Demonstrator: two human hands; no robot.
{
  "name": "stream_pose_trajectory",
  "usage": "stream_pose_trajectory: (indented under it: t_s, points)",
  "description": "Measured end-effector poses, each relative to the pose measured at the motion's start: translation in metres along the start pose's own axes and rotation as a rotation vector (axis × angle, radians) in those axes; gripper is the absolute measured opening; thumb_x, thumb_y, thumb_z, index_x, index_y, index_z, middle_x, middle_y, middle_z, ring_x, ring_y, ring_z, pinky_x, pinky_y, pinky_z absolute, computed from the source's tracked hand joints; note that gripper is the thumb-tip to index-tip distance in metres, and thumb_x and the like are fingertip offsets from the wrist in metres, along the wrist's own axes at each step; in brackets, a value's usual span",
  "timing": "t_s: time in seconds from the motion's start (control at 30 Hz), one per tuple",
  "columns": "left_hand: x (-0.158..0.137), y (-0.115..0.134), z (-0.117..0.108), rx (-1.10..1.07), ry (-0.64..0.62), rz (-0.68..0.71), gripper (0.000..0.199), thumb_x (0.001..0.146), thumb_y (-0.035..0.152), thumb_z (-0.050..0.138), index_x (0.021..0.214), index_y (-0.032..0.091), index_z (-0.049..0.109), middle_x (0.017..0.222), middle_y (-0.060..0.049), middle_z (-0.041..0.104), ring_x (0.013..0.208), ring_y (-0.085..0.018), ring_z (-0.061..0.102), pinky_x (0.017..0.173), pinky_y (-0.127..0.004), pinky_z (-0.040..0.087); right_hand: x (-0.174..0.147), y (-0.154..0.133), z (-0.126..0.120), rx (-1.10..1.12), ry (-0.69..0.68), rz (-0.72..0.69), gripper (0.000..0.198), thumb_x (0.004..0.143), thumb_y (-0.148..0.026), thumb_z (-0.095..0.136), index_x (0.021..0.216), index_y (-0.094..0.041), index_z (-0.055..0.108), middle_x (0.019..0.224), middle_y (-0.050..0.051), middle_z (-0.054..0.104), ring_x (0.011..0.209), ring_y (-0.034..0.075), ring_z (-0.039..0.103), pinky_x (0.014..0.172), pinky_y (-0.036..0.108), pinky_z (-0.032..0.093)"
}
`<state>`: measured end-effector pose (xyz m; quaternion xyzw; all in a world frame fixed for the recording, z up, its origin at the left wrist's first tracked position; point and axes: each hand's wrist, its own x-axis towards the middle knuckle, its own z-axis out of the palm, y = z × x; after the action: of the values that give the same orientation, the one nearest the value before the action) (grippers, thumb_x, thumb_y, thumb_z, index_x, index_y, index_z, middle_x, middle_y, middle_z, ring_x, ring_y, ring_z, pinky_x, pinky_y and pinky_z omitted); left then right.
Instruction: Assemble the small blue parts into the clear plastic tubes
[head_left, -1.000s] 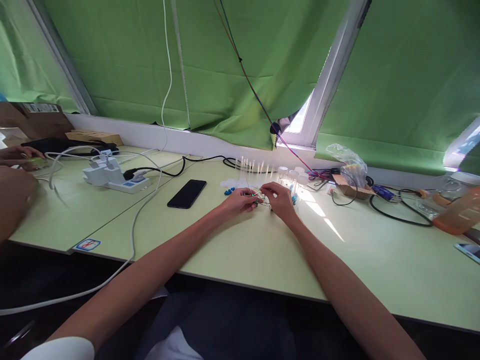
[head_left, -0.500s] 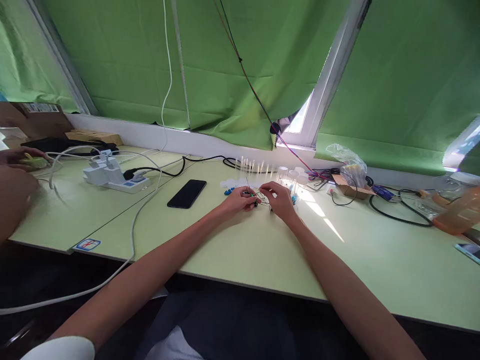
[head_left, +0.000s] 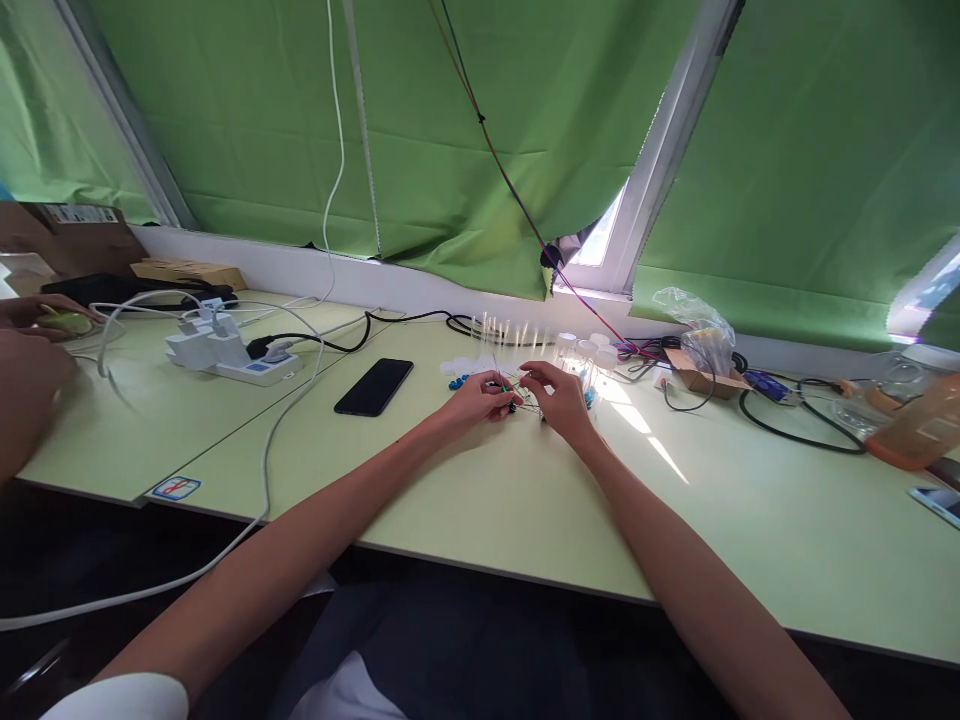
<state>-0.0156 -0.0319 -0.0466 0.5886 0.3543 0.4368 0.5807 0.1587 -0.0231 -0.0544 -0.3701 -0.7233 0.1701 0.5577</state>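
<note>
My left hand (head_left: 481, 400) is closed on a small assembly of thin rods (head_left: 504, 384) with green and black bits on it. One dark rod stands up out of it, and others point towards my right hand. My right hand (head_left: 556, 396) is closed in a pinch at the other side of the assembly. What its fingertips hold is too small to make out. Behind the hands stands a row of clear tubes (head_left: 517, 332) with white round caps (head_left: 566, 343) beside it. Blue beads (head_left: 457, 383) lie left of my left hand, and more blue pieces show beside my right hand.
A black phone (head_left: 374, 387) lies left of my hands. Beyond it is a white power strip (head_left: 262, 372) with plugs and trailing cables. At the right are a cardboard box (head_left: 701, 372) with a plastic bag, and an orange bottle (head_left: 919, 425). Another person's hand (head_left: 37, 315) is at far left.
My right fingertips have shifted slightly around the thin rods, and the assembly has turned a little. My left hand stays almost in place.
</note>
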Motion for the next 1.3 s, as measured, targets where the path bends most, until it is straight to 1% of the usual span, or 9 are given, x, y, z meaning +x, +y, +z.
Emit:
stream_pose_trajectory:
  t_s: [0.13,0.23,0.33,0.47,0.6,0.77,0.93,1.1,1.3]
  points:
    - [-0.0005,0.001,0.0009,-0.009,0.007,0.006,0.04,0.063,0.038,0.082,0.079,0.017,0.052,0.08,-0.009,0.071,0.052,-0.008,0.049,0.05,-0.024,0.03,-0.0005,0.0002,0.0002,0.037,-0.002,0.018,0.019,0.082,-0.029,0.061,0.099,-0.022,0.068,0.08,0.002,0.071,0.077,0.018,0.069,0.078,0.031,0.051]
    - [-0.0013,0.0027,0.0024,-0.009,0.017,0.008,0.041,0.062,0.038,0.082,0.079,0.016,0.052,0.08,-0.009,0.071,0.052,-0.008,0.049,0.05,-0.024,0.031,-0.0001,0.0009,0.0006,0.066,0.004,0.04,0.018,0.082,-0.029,0.062,0.097,-0.022,0.068,0.079,0.002,0.072,0.078,0.019,0.07,0.078,0.031,0.05]
    - [-0.0015,0.0032,0.0032,-0.001,0.021,0.02,0.041,0.063,0.038,0.082,0.08,0.016,0.052,0.081,-0.009,0.071,0.052,-0.008,0.049,0.049,-0.024,0.031,0.0005,0.0,0.001,0.105,0.009,0.084,0.015,0.08,-0.031,0.064,0.092,-0.021,0.067,0.078,0.002,0.072,0.078,0.02,0.07,0.078,0.032,0.051]
    - [-0.0014,0.0023,0.0031,0.013,0.025,0.05,0.039,0.065,0.038,0.081,0.081,0.017,0.052,0.08,-0.008,0.071,0.051,-0.007,0.047,0.049,-0.024,0.031,0.0002,-0.0027,0.0007,0.143,0.007,0.115,0.015,0.08,-0.036,0.065,0.082,-0.021,0.066,0.073,0.002,0.07,0.071,0.019,0.068,0.071,0.03,0.051]
    - [-0.0023,0.003,0.0031,0.048,0.035,0.059,0.038,0.067,0.039,0.079,0.081,0.017,0.051,0.08,-0.007,0.071,0.05,-0.007,0.047,0.049,-0.024,0.031,-0.0002,-0.0029,-0.0003,0.088,0.005,0.089,0.019,0.081,-0.038,0.063,0.076,-0.021,0.066,0.066,0.001,0.066,0.065,0.017,0.065,0.065,0.029,0.048]
    - [-0.0035,0.0035,0.0039,0.107,0.058,0.064,0.038,0.068,0.041,0.078,0.082,0.018,0.051,0.079,-0.007,0.071,0.05,-0.007,0.046,0.049,-0.024,0.032,0.0002,-0.0021,-0.0002,-0.001,0.004,0.107,0.025,0.083,-0.043,0.061,0.073,-0.021,0.064,0.061,-0.001,0.061,0.057,0.015,0.058,0.058,0.027,0.044]
    - [-0.0024,0.0002,0.003,0.127,0.059,0.072,0.038,0.069,0.042,0.077,0.083,0.018,0.052,0.077,-0.006,0.071,0.05,-0.007,0.046,0.049,-0.024,0.033,0.0001,-0.0032,-0.0001,-0.048,-0.029,0.08,0.031,0.087,-0.048,0.053,0.073,-0.021,0.062,0.065,0.0,0.06,0.06,0.015,0.059,0.058,0.027,0.043]
    - [-0.0018,-0.0018,0.002,0.135,0.053,0.087,0.036,0.071,0.042,0.076,0.084,0.019,0.052,0.076,-0.005,0.07,0.05,-0.008,0.046,0.05,-0.024,0.033,0.0002,-0.0044,0.0,-0.05,-0.032,0.078,0.035,0.088,-0.051,0.051,0.072,-0.021,0.062,0.069,0.001,0.061,0.064,0.016,0.059,0.058,0.027,0.044]
    - [-0.0028,-0.0003,0.0036,0.141,0.063,0.088,0.037,0.069,0.042,0.076,0.083,0.019,0.051,0.076,-0.006,0.07,0.049,-0.007,0.045,0.048,-0.024,0.032,0.0004,-0.0062,0.0003,-0.052,-0.013,0.126,0.036,0.085,-0.052,0.055,0.068,-0.021,0.062,0.059,0.0,0.058,0.057,0.015,0.056,0.058,0.028,0.044]
